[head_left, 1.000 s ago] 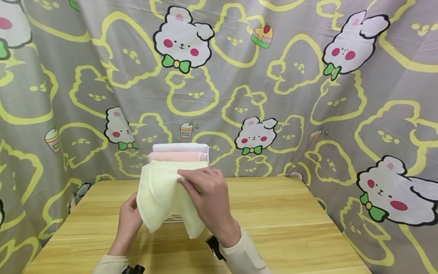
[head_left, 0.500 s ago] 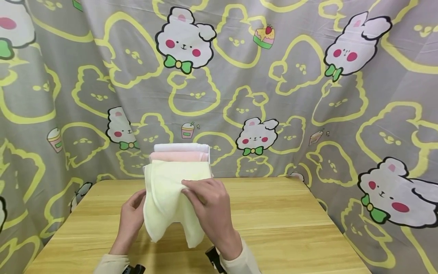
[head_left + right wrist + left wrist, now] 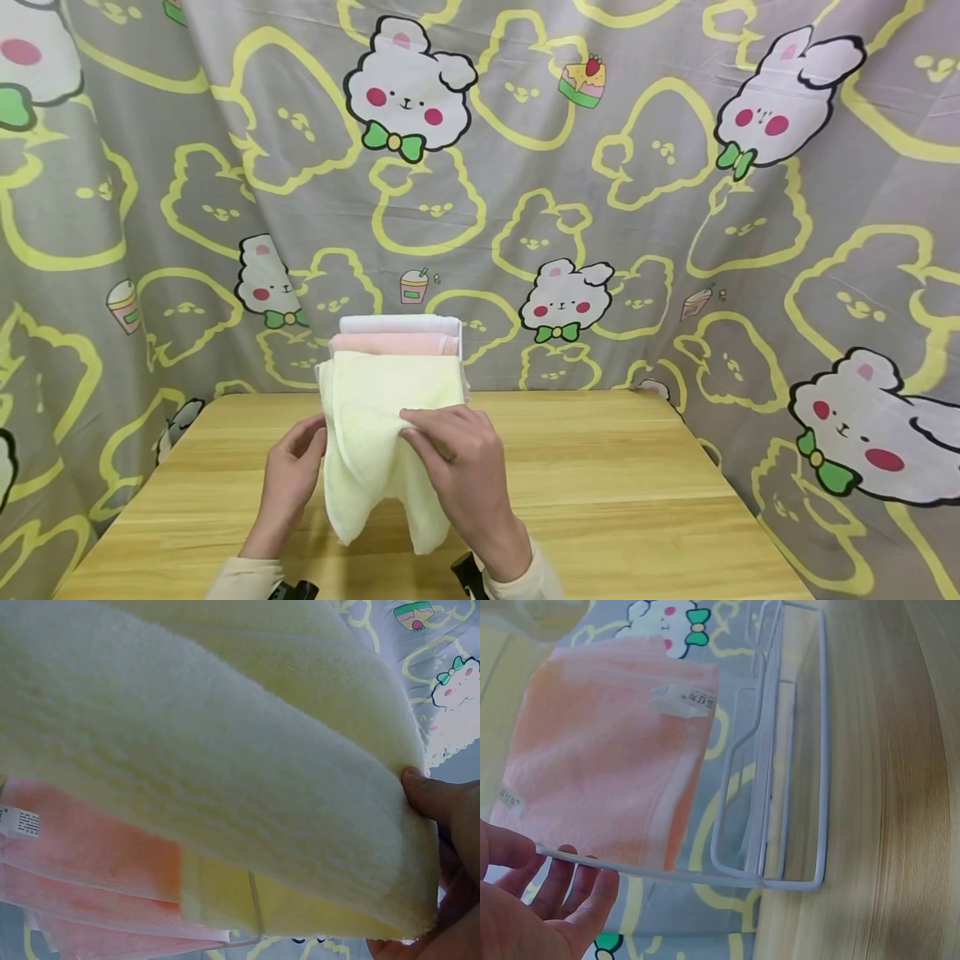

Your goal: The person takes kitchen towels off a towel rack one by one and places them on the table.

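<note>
A pale yellow towel [image 3: 375,417] drapes over the front of a white wire rack [image 3: 821,750]; its lower part hangs loose. My right hand [image 3: 472,467] pinches the towel's front between thumb and fingers, also visible in the right wrist view, where the hand [image 3: 454,855] grips the towel's edge. At the rack's left side, my left hand [image 3: 288,479] curls its fingers round a wire; in the left wrist view the hand [image 3: 547,907] holds that wire. Behind the yellow towel hang a pink towel [image 3: 393,342] and a white towel [image 3: 397,323].
The rack stands on a wooden table [image 3: 600,483]. A grey curtain [image 3: 480,200] printed with yellow outlines and white rabbits hangs behind the table and along both sides.
The right hand has moved down with the pinched part of the yellow towel, and the towel's loose ends hang lower. The left hand has stayed at the rack's left side.
</note>
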